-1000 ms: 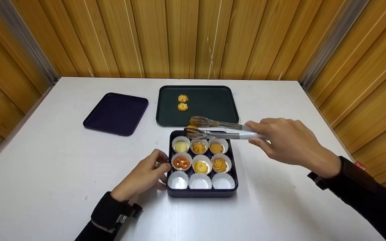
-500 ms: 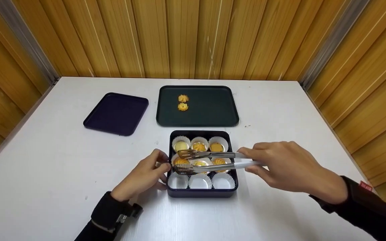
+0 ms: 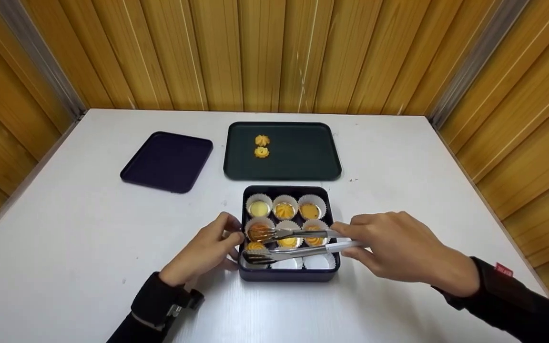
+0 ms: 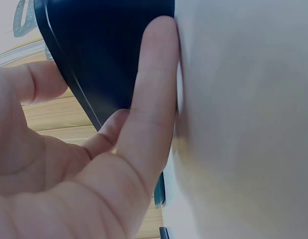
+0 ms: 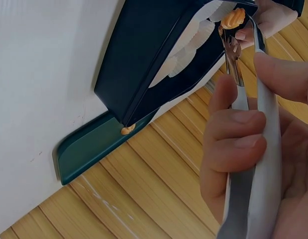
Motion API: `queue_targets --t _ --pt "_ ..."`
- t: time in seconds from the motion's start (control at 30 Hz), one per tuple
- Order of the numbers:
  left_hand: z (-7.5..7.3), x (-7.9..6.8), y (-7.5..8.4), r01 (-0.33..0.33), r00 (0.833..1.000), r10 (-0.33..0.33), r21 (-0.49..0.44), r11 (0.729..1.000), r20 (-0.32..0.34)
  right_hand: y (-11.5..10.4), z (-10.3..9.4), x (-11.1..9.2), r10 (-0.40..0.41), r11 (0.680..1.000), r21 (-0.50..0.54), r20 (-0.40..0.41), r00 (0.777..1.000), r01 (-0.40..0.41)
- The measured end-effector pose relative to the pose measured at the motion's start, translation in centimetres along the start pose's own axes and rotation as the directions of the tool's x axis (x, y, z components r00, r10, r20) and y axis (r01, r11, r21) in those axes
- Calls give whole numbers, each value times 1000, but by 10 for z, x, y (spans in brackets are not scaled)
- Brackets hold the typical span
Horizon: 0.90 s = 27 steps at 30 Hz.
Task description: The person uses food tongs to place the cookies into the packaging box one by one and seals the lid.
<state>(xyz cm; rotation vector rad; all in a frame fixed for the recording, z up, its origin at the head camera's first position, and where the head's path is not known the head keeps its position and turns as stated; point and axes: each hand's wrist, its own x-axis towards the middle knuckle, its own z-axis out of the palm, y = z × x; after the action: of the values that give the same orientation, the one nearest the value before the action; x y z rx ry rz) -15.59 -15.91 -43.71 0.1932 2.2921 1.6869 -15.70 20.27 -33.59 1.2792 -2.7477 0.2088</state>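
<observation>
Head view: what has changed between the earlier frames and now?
The tongs, held in the right grip, have moved toward the person and slightly left, from the box's far edge to the near-left paper cup, carrying a cookie between their tips. No release shows. The left grip stays against the box; the green tray, its two cookies and the purple tray stayed put.

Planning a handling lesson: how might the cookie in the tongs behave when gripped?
The cookie is probably stiff but may crumble, given its baked, ridged look. It might twist, pinched only between the tips of the tongs.
</observation>
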Motion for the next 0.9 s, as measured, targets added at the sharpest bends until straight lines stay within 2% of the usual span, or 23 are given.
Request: queue_targets --t 0.57,0.9 --pt "1 1 -1 9 1000 -9 -12 1000 3 -2 8 3 11 1000 -4 40 999 -11" --pt "1 0 0 9 1000 -9 -22 1000 -1 -1 9 3 11 1000 -6 26 1000 -11"
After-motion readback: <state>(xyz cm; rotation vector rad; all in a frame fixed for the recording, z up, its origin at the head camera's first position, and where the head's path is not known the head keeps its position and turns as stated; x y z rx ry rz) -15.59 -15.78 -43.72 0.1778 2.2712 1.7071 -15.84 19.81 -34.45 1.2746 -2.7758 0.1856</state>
